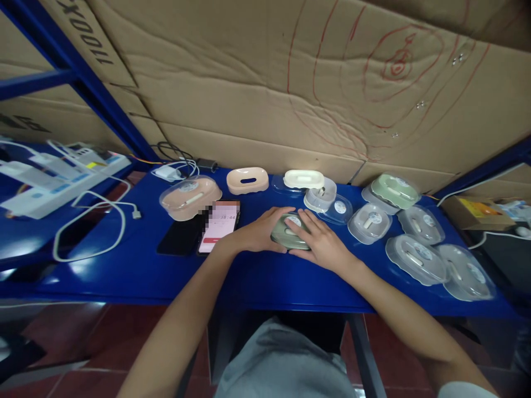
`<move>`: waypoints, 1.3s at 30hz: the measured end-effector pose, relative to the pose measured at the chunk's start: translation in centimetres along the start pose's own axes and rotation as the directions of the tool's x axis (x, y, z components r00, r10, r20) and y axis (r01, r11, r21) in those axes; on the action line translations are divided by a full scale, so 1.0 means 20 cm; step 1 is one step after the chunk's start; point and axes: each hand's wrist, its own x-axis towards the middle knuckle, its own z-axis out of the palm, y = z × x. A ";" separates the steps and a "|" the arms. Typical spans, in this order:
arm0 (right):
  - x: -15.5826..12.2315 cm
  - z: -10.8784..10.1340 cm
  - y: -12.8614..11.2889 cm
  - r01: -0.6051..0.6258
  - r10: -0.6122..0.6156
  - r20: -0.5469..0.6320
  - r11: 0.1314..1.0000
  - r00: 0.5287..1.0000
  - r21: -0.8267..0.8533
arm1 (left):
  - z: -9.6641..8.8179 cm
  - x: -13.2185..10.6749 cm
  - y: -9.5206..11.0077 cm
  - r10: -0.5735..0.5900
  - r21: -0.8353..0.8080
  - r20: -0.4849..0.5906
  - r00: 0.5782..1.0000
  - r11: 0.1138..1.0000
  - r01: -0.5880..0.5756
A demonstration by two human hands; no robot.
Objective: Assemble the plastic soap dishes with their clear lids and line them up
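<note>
A green soap box with a clear lid (287,229) lies on the blue table (136,271) in front of me. My left hand (260,231) grips its left side with curled fingers. My right hand (321,242) presses on its right side and top, fingers wrapped over the lid. A pink soap box with a clear lid (189,197) sits to the left. A pink tray (248,180) and a cream tray (303,178) stand at the back.
Two phones (218,233) lie left of my hands, one with a lit screen. Several clear lids (417,257) and a green soap box (394,190) are spread to the right. White cables (89,229), chargers and boxes lie on the left. Cardboard lines the back wall.
</note>
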 end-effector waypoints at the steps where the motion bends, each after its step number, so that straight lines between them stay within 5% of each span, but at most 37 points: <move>1: 0.00 0.01 -0.01 -0.001 0.001 -0.006 1.000 1.000 -0.011 | 0.00 0.00 0.00 -0.001 0.004 0.002 1.000 1.000 0.001; 7: -0.01 0.05 -0.05 -0.060 0.055 -0.084 0.997 0.995 -0.049 | -0.02 0.00 -0.01 -0.009 -0.003 0.027 1.000 1.000 0.009; 16: 0.02 -0.01 -0.04 -0.043 0.045 -0.032 0.997 0.998 0.059 | -0.06 -0.02 0.01 -0.064 -0.185 0.046 0.997 0.980 0.071; 20: -0.01 -0.16 0.02 -0.022 0.041 -0.172 0.994 0.984 0.109 | -0.08 0.02 0.04 -0.208 -0.466 -0.211 0.955 0.880 0.089; 23: -0.05 -0.26 0.16 -0.157 0.193 -0.361 0.979 0.912 0.128 | -0.05 0.09 0.07 -0.300 -0.500 -0.315 0.900 0.859 0.111; 27: -0.10 -0.29 0.39 -0.466 0.466 -0.535 0.873 0.705 0.145 | 0.09 0.19 0.16 -0.303 -0.481 -0.111 0.947 0.850 0.216; 30: -0.13 -0.26 0.50 -0.605 0.572 -0.545 0.783 0.614 0.140 | 0.21 0.29 0.24 -0.299 -0.489 0.024 0.954 0.829 0.272; 34: -0.14 -0.22 0.54 -0.714 0.631 -0.497 0.699 0.596 0.033 | 0.27 0.39 0.26 -0.311 -0.515 0.038 0.950 0.809 0.285; 39: -0.06 -0.16 0.56 -0.756 0.624 -0.480 0.640 0.617 -0.138 | 0.14 0.34 0.17 -0.345 -0.483 -0.078 0.935 0.834 0.267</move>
